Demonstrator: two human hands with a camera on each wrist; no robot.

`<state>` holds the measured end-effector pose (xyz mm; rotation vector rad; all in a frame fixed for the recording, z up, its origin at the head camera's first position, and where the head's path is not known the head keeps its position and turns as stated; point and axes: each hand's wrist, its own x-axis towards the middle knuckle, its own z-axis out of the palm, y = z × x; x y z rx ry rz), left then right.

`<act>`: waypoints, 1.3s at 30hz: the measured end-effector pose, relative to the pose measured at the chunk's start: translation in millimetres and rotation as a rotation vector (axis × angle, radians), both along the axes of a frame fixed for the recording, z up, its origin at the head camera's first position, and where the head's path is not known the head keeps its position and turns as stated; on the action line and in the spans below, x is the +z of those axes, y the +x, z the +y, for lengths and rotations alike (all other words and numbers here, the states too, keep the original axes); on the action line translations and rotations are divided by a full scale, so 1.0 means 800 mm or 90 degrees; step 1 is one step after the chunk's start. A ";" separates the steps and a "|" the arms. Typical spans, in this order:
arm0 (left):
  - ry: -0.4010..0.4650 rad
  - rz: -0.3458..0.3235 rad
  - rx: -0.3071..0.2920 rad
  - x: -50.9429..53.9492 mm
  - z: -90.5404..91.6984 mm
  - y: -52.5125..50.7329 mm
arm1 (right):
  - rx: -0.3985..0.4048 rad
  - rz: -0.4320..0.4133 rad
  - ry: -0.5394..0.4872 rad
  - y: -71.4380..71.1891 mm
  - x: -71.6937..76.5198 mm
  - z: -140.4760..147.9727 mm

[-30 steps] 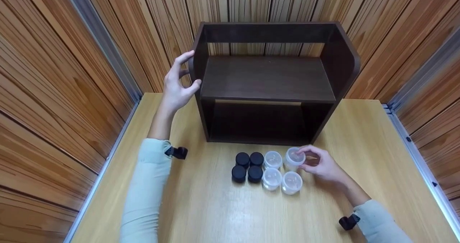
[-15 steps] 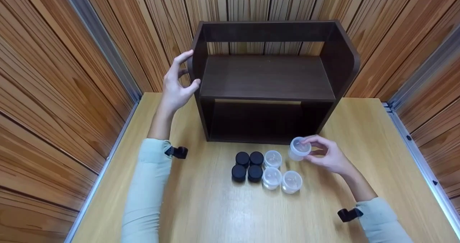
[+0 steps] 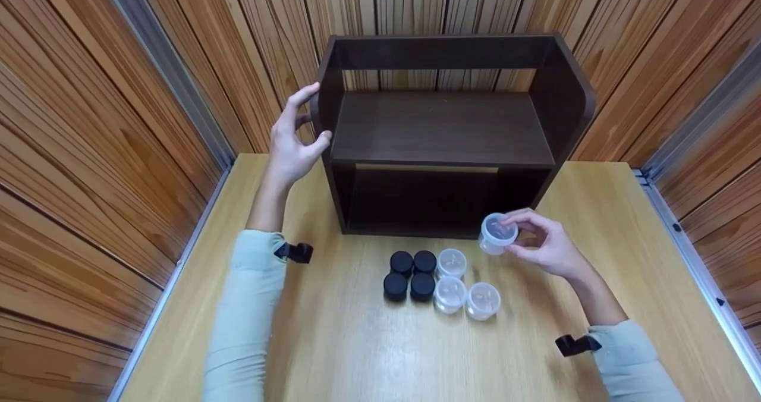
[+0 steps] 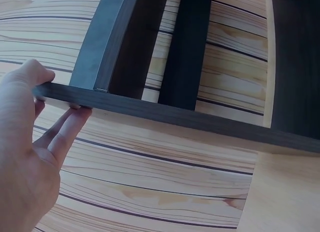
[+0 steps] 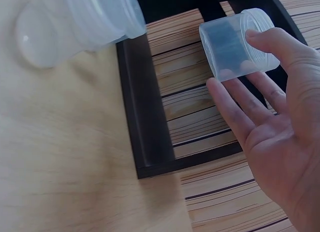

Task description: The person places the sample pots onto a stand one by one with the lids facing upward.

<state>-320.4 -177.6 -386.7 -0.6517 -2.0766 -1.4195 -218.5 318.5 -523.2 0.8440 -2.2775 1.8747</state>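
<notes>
Pinching clear jar [image 3: 492, 245] with right hand [image 3: 550, 246], just before lower right front of shelf [image 3: 443, 128], gripping its left side panel with left hand [image 3: 292, 147], seemingly early on, with only that jar off table [image 3: 386, 354], not yet set down, leaving three other clear jars [image 3: 450, 295] and four black round pieces [image 3: 422, 287] untouched.

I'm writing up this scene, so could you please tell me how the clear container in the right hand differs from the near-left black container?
The clear container is see-through, while the black container shows a solid black top. The right hand holds the clear container up off the table; the black container stands on the table, beside others. Both have round tops.
</notes>
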 end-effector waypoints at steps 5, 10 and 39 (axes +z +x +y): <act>0.007 0.000 0.007 0.000 0.001 0.003 | 0.020 0.024 -0.020 -0.004 0.008 0.000; 0.016 0.002 0.014 0.000 0.003 0.003 | 0.015 0.035 -0.026 -0.008 0.019 -0.002; 0.042 0.011 0.025 -0.001 0.008 -0.002 | 0.031 0.085 -0.005 -0.023 0.088 -0.030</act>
